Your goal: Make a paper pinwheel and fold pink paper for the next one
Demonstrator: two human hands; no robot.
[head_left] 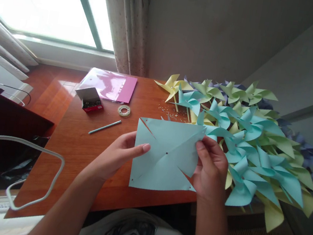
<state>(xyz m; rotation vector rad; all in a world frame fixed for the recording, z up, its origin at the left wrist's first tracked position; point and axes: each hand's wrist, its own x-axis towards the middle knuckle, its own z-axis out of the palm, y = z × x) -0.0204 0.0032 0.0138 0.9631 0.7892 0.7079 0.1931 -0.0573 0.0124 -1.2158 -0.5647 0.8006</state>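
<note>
A light-blue paper square [163, 169] is held up in front of me, above the wooden table. Slits run in from its corners, and it has a small hole in the middle and more near the corners. My left hand [123, 150] grips its left edge, thumb on the front and fingers behind. On the right edge, my right hand [211, 163] pinches the paper near the upper corner. Just beyond my right hand lies a heap of finished paper pinwheels [241, 181] in blue, green, yellow and purple.
On the wooden table [73, 160] lie a thin light-blue stick [105, 126], a tape roll [123, 110], an open red box [92, 104] of small pieces, and a pink paper pack [125, 89]. Tiny beads [171, 112] are scattered behind the square. A white cable [60, 168] loops at left.
</note>
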